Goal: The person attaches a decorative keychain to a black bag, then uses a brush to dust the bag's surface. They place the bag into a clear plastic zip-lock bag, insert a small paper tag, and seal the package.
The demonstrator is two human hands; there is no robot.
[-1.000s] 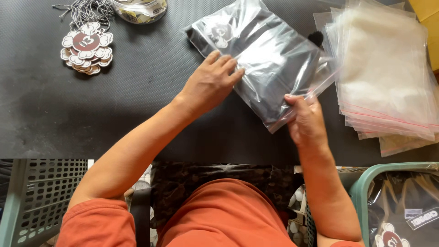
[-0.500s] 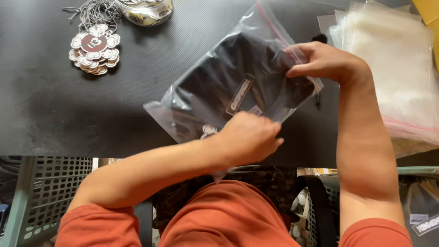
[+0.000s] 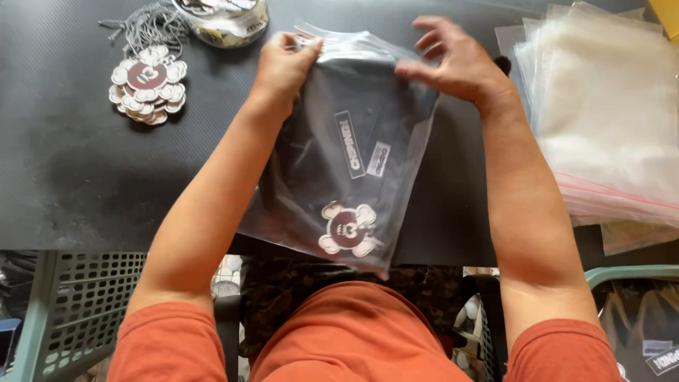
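A clear zip bag with a folded black garment inside lies on the black table, its lower end hanging over the near edge. A flower-shaped tag and two small labels show through the plastic. My left hand pinches the bag's far top edge at the left. My right hand presses on the top edge at the right, fingers spread.
A stack of empty clear zip bags lies at the right. A pile of flower-shaped hang tags with strings sits at the far left, next to a round container. A grey perforated crate and a green basket stand below the table.
The bag has been turned round so its opening points away from me. My left hand moved from the near end up to the top edge, beside my right hand.
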